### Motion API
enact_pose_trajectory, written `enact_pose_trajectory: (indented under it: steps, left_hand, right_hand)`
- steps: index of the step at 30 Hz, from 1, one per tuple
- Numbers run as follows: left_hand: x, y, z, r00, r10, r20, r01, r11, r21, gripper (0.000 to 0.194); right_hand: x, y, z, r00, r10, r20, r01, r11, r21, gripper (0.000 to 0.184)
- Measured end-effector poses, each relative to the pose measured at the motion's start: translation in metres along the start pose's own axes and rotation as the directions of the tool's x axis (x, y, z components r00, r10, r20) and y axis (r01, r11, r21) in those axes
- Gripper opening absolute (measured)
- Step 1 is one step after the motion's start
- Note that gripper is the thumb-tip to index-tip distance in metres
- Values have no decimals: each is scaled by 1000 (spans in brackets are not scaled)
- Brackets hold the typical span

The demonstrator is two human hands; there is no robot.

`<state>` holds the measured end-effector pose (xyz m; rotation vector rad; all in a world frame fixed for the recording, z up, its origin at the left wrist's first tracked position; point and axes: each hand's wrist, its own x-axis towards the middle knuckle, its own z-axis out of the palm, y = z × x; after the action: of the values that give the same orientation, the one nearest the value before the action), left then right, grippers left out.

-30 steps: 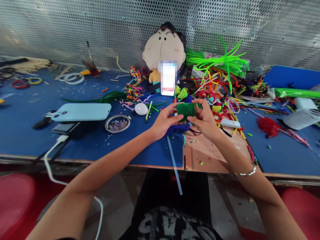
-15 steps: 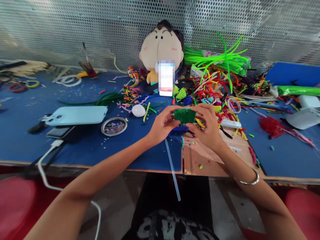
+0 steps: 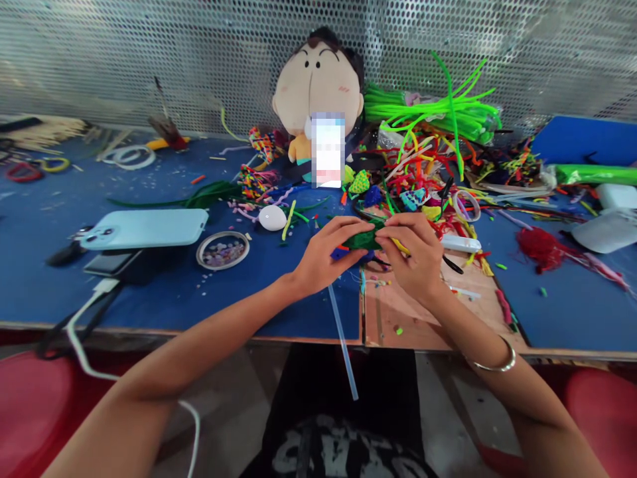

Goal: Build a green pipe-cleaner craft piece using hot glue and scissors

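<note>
A dark green fuzzy piece (image 3: 364, 238), seemingly of chenille stems, is held up between both hands over the table's front part. My left hand (image 3: 326, 255) has its fingers above the piece and its thumb below. My right hand (image 3: 413, 252) pinches the piece's right end with bent fingertips, which hide part of it. Just beneath the hands lies a blue object (image 3: 341, 253), mostly covered. From under my left hand a translucent stick (image 3: 343, 342) reaches out past the table edge.
Left stand a light blue phone (image 3: 146, 228) and a round dish of beads (image 3: 222, 251). A white egg-shaped object (image 3: 272, 218) lies nearby. Behind are a lit phone (image 3: 327, 149) against a plush doll (image 3: 318, 86) and bright green chenille stems (image 3: 438, 113). Coloured scraps spread right, by red threads (image 3: 540, 249).
The green piece has turned from its broad face toward me to a narrower, tilted view. My right fingers have moved from framing it to pinching its right end. The view has shifted slightly.
</note>
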<state>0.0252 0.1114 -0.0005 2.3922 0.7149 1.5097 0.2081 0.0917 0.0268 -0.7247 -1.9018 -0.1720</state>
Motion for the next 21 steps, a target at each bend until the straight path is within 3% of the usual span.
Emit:
enact_pose_trajectory:
  steps: [9,11,13,14,15,18,19,21]
  left_hand:
    - [-1,3,2,993,-94,65,95,996,-4,39]
    - [0,4,1,989,-136,67,136,991,2,38]
    - [1,5,-1,983,-178,53,178,984,-2,37]
    - [2,5,-2,979,-199,45,200,980,-13,37]
    - [2,5,-2,975,-220,39,221,975,-27,37]
    - [1,3,-3,962,-271,25,272,959,-79,38]
    - [1,2,-2,958,-284,23,285,954,-95,38]
    - [-1,-2,-2,958,-286,16,285,950,-125,38]
  right_hand:
    - [2,2,3,988,18,151,-20,1000,13,12]
    - [11,6,-4,977,73,202,-69,997,-26,11]
    - [23,14,-15,933,229,278,-172,961,-215,17]
    - [29,19,-21,868,342,360,-208,909,-362,23]
    - [33,24,-26,762,450,466,-185,841,-509,28]
    - [35,42,-33,378,680,628,-15,683,-730,43]
    - [33,47,-32,315,697,644,9,677,-736,46]
    - [25,56,-28,298,705,644,10,672,-740,48]
